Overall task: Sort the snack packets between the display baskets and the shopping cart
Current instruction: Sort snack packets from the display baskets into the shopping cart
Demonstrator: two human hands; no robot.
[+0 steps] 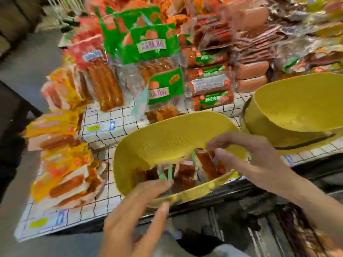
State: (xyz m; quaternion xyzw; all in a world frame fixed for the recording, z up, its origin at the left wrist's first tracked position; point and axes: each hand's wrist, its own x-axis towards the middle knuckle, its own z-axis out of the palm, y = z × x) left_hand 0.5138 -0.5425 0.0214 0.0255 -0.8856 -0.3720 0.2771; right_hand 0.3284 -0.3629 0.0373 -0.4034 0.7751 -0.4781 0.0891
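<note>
Where the grid-patterned display table point(104, 134) reaches its front edge, a yellow perforated basket point(167, 140) stands tilted, its opening turned toward the person.

Contents: reddish-brown snack packets point(185, 173) with green strips, standing on edge in the bottom of the basket.

Left hand point(137, 210): fingers stretched over the near rim, thumb outside and below it, gripping the rim between them; motion-blurred.

Right hand point(246, 151): over the right side of the basket, fingers curled down toward the packets; whether they pinch a packet cannot be told.

Adjacent: second yellow basket point(297, 101), to the right on the same table, apart from the first.

Stock behind: green-labelled sausage packs point(154, 45), a red-labelled sausage pack point(100, 75), and stacked red-and-green sausage chubs point(209, 78).

Stock at left: orange sausage packets point(61, 160), piled at the table's corner.
</note>
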